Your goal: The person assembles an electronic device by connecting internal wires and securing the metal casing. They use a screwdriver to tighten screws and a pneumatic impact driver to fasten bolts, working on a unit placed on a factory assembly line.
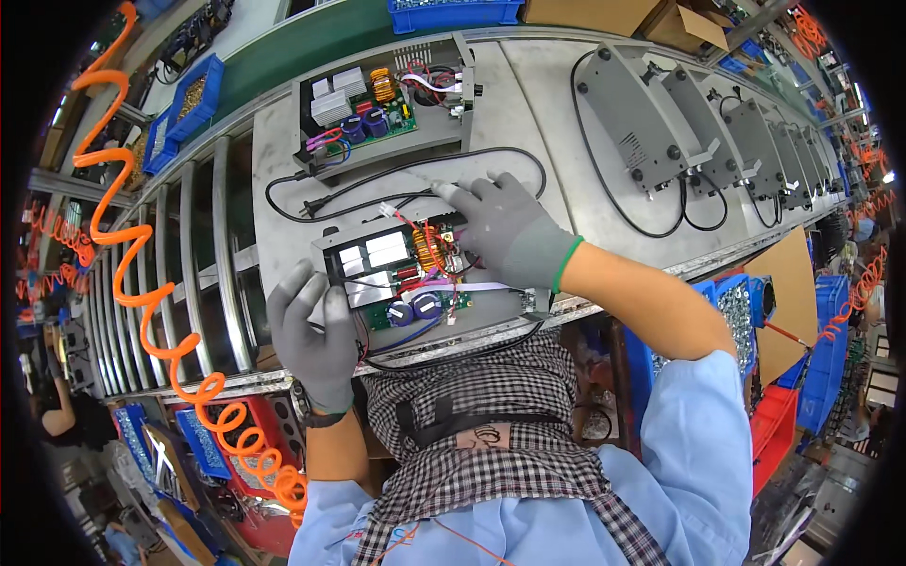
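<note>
An open grey metal chassis (491,316) with a green circuit board (406,274), silver heat sinks, a copper coil and blue capacitors lies at the bench's near edge. My left hand (316,335), in a grey glove, grips the chassis's left end. My right hand (510,226), also gloved, rests on the chassis's far right corner, with its fingers among the red and white wires by the coil. A black power cable (377,174) loops on the bench just beyond it.
A second open chassis (382,108) sits farther back. Several closed grey units (642,123) line the bench to the right. An orange coiled air hose (142,283) hangs at left beside metal rollers (189,274). Blue bins (193,99) of small parts stand around.
</note>
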The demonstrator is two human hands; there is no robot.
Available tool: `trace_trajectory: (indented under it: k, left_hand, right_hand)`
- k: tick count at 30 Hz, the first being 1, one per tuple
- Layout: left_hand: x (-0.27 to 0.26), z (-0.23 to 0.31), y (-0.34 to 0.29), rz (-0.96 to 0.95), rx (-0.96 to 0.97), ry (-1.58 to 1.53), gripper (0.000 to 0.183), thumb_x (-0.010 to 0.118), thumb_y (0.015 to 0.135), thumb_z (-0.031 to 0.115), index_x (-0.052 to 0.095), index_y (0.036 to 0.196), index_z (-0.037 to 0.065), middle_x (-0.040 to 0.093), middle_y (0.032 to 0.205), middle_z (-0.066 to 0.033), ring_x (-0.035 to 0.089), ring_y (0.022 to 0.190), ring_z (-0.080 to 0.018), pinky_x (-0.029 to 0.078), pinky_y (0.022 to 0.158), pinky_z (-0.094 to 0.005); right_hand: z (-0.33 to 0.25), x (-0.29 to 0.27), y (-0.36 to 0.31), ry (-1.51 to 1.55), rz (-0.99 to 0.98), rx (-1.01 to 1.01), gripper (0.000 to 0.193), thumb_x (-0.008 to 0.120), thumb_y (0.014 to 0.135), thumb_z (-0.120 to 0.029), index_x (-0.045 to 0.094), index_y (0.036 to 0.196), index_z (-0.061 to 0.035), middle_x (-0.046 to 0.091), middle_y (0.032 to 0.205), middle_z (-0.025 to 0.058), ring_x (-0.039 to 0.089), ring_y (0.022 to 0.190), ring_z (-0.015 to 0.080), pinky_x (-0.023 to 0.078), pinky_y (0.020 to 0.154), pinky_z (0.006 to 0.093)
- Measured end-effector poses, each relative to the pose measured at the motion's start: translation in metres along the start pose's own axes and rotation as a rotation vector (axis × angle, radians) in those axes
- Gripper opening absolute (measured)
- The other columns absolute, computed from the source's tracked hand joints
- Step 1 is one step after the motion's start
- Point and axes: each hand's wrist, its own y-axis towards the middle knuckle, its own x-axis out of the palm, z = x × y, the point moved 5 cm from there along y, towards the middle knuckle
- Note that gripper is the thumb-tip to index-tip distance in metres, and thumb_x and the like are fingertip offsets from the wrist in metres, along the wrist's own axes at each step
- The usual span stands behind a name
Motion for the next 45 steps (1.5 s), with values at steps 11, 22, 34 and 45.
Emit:
trace_trajectory:
  k: [11, 22, 34, 45]
  left_hand:
    - [0.06, 0.044, 0.015, -0.424, -0.064, 0.261, 0.041, 0.077, 0.074, 0.017, 0.064, 0.11, 0.004, 0.06, 0.107, -0.0131, 0.057, 0.1, -0.0324, 0.046, 0.084, -0.0426]
    - [0.114, 0.075, 0.015, -0.576, 0.302, 0.212, 0.038, 0.074, 0.068, 0.014, 0.067, 0.105, 0.01, 0.061, 0.102, -0.0016, 0.056, 0.096, -0.0262, 0.039, 0.09, -0.0445]
    - [0.114, 0.019, 0.045, -0.062, -0.765, -0.782, 0.075, 0.063, 0.089, 0.014, 0.018, 0.144, -0.008, 0.042, 0.141, -0.0279, 0.062, 0.106, -0.0254, 0.055, 0.07, -0.03]
    - [0.124, 0.046, 0.058, -0.476, -0.3, -0.171, 0.024, 0.064, 0.088, 0.018, 0.067, 0.098, -0.004, 0.066, 0.084, -0.0114, 0.063, 0.07, -0.0204, 0.051, 0.064, -0.0334]
  right_hand:
    - [0.047, 0.022, -0.049, 1.231, 0.751, 0.728, 0.022, 0.065, 0.087, -0.014, 0.061, 0.106, -0.0024, 0.064, 0.1, 0.0124, 0.061, 0.098, 0.0182, 0.045, 0.094, 0.0346]
    - [0.03, 0.02, -0.057, 1.181, 0.541, 0.528, 0.05, 0.068, 0.083, -0.013, 0.051, 0.127, 0.0045, 0.067, 0.103, 0.0154, 0.064, 0.101, 0.0244, 0.032, 0.105, 0.0375]
    - [0.024, 0.034, -0.067, 1.365, 0.776, 0.646, 0.048, 0.056, 0.093, -0.011, 0.043, 0.136, 0.0069, 0.068, 0.1, 0.0173, 0.068, 0.091, 0.0181, 0.055, 0.08, 0.0295]
    - [0.027, 0.034, -0.069, 1.404, 0.852, 0.619, 0.052, 0.056, 0.094, -0.014, 0.041, 0.138, 0.0072, 0.068, 0.096, 0.013, 0.066, 0.09, 0.0167, 0.053, 0.079, 0.0273]
